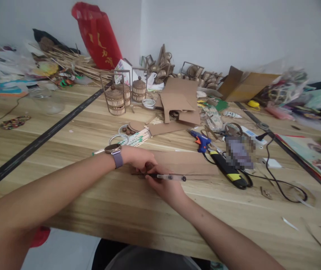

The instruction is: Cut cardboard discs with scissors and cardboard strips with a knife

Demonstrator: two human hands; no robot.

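My right hand [170,189] is closed around a clear-barrelled pen [171,177] with a black end, its tip side pointing left toward my other hand. My left hand [139,156], with a watch on its wrist, presses down at the left end of a cardboard strip [185,162]. Its fingers are closed on a small dark brown round piece [149,166], which they partly hide. The two hands nearly meet, and the pen's point is hard to make out between them.
To the right lie a blue glue gun [200,141], a black-and-yellow tool [229,170] and a looping black cable [278,187]. Behind the hands are paper-wrapped sticks [139,138], cut cardboard [180,97] and small lidded baskets [115,100]. A red bag [97,37] leans on the wall.
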